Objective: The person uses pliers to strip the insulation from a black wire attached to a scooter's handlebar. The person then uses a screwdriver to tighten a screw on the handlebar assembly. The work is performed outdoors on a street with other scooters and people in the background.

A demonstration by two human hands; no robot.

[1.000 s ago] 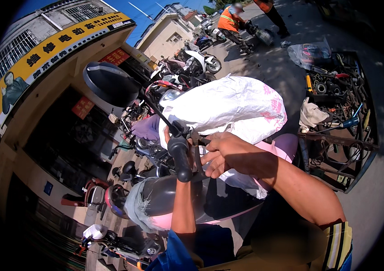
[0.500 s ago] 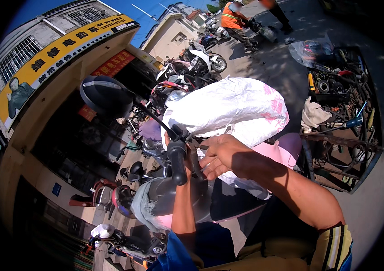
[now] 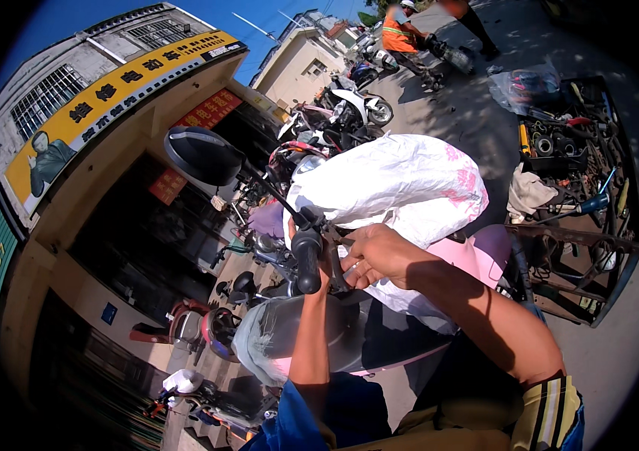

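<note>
The black handlebar grip [image 3: 307, 263] of a pink scooter stands in front of me, with a dark brake lever [image 3: 336, 272] beside it. My left hand [image 3: 326, 259] is behind the grip at the lever's base, its fingers mostly hidden. From the right, my right hand [image 3: 374, 255] reaches to the lever mount. Its fingers are bent and drawn together against the lever; whatever they pinch is too small to make out. A black mirror [image 3: 203, 155] rises on a stem from the bar. A white plastic sack [image 3: 391, 177] covers the scooter's front beyond my hands.
At right stands a metal-framed cart [image 3: 596, 319] full of tools and parts, with a beige rag [image 3: 527, 192] on it. Parked scooters line the shopfront at left. Up the road, a person in an orange vest [image 3: 399, 36] bends over a scooter.
The whole view has shifted slightly, so the scooter sits a little further right and lower. My right hand's fingers, spread before, are now drawn together at the lever.
</note>
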